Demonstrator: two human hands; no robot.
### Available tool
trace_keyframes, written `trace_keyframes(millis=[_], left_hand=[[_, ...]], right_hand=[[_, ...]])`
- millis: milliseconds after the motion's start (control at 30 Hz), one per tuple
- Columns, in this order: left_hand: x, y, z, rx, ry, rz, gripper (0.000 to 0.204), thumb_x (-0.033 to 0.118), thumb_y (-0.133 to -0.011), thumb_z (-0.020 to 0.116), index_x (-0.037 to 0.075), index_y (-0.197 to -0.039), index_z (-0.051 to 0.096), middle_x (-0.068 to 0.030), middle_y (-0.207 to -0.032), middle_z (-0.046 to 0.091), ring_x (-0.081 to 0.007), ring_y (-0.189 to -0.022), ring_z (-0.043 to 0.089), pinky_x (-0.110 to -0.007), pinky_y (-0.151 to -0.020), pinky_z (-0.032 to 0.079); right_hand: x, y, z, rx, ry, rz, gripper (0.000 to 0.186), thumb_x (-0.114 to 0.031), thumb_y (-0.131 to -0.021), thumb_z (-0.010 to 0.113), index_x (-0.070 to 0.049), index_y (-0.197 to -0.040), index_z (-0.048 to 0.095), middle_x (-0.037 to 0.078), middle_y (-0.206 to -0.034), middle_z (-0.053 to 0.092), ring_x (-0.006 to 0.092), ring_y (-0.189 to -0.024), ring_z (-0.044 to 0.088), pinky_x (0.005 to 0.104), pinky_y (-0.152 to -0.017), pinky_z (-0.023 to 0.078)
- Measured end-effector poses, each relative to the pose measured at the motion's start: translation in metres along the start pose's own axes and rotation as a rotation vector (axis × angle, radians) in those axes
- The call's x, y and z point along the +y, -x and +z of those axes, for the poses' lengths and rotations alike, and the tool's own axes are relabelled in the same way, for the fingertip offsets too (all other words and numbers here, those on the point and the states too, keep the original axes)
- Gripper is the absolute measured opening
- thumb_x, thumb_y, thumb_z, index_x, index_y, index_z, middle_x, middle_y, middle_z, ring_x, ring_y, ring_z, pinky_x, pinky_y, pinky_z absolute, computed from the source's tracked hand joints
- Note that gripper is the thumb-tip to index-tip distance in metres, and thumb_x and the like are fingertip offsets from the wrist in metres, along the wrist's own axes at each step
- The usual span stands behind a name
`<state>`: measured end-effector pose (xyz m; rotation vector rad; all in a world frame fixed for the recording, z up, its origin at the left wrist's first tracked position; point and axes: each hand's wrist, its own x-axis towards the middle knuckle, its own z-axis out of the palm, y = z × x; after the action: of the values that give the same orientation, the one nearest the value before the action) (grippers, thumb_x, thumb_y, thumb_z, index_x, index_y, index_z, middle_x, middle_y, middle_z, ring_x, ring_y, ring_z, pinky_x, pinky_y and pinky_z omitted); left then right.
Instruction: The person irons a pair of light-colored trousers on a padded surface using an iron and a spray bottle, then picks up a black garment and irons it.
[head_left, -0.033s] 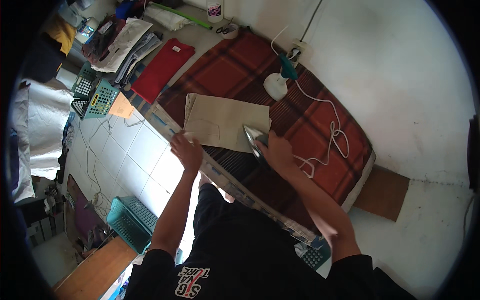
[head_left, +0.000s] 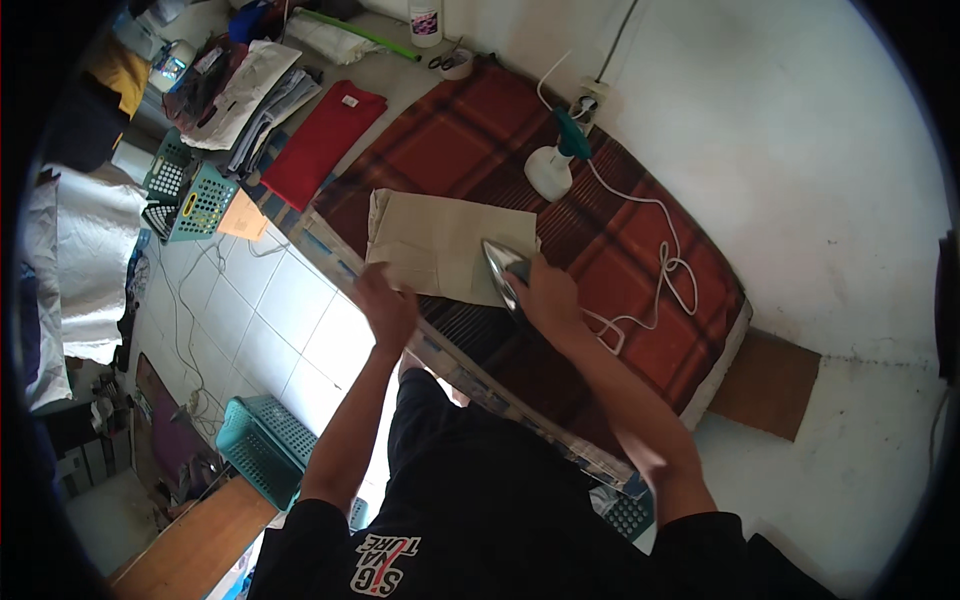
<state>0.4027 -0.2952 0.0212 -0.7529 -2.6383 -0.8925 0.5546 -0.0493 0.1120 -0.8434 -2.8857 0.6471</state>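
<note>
The right hand's (head_left: pixel 553 297) fingers are wrapped around the iron's (head_left: pixel 515 271) handle, while the left hand's (head_left: pixel 388 310) are loosely bent at the near left corner of the cloth (head_left: pixel 455 232); whether they pinch it, I cannot tell. The cloth, beige and folded, lies on the plaid cover (head_left: pixel 625 255) between the hands, the iron's nose over its right part. A slide too far left could bring hot metal to those left fingers, and a long rest in one spot might scorch the fabric; a push against a loose layer could press in a crease. To the right the cord (head_left: pixel 664 258) lies looped on the cover, and a snag in that loop could jerk the iron. Beyond the cloth stands the sprayer (head_left: pixel 549 173), close enough to the cord that a tug might tip it, with the socket (head_left: pixel 589 100) just behind
</note>
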Motion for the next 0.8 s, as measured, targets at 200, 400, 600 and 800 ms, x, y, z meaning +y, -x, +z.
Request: trace_keyframes(millis=[200, 400, 600, 800], left_hand=[[0.066, -0.009, 0.009, -0.493, -0.152, 0.506, 0.082, 0.012, -0.081, 0.068, 0.006, -0.16, 0.046, -0.0237, -0.168, 0.04, -0.0455, -0.158, 0.034, -0.065, -0.126, 0.026], [0.038, -0.016, 0.037, -0.409, -0.483, 0.686, 0.079, 0.023, -0.095, 0.063, 0.009, -0.168, 0.035, -0.0231, -0.173, 0.033, -0.0443, -0.159, 0.035, -0.074, -0.12, 0.031], [0.072, -0.055, 0.009, -0.728, -0.438, 0.707, 0.081, 0.023, -0.095, 0.066, 0.015, -0.169, 0.033, -0.0306, -0.167, 0.039, -0.0453, -0.152, 0.047, -0.068, -0.111, 0.047], [0.077, -0.169, -0.029, -0.929, -0.079, 0.497, 0.064, 0.016, -0.095, 0.065, 0.012, -0.158, 0.05, -0.0274, -0.137, 0.069, -0.0398, -0.127, 0.07, -0.049, -0.103, 0.058]], right_hand=[[-0.013, -0.058, 0.03, 0.124, -0.112, 0.086, 0.048, -0.04, -0.1, 0.074, 0.006, -0.107, 0.062, 0.028, -0.09, 0.076, 0.0457, -0.089, 0.077, 0.0554, -0.078, 0.061], [0.028, -0.07, 0.012, 0.125, -0.138, 0.317, 0.044, -0.04, -0.099, 0.074, 0.002, -0.11, 0.064, 0.027, -0.104, 0.077, 0.0455, -0.098, 0.076, 0.0555, -0.088, 0.06], [0.122, 0.031, -0.009, 0.127, 0.031, 0.437, 0.041, -0.038, -0.1, 0.074, 0.001, -0.11, 0.064, 0.025, -0.098, 0.077, 0.048, -0.096, 0.076, 0.0559, -0.086, 0.061], [0.17, 0.115, -0.04, 0.179, 0.069, 0.551, 0.041, -0.038, -0.097, 0.077, -0.002, -0.112, 0.064, 0.027, -0.098, 0.077, 0.0484, -0.093, 0.075, 0.059, -0.082, 0.059]])
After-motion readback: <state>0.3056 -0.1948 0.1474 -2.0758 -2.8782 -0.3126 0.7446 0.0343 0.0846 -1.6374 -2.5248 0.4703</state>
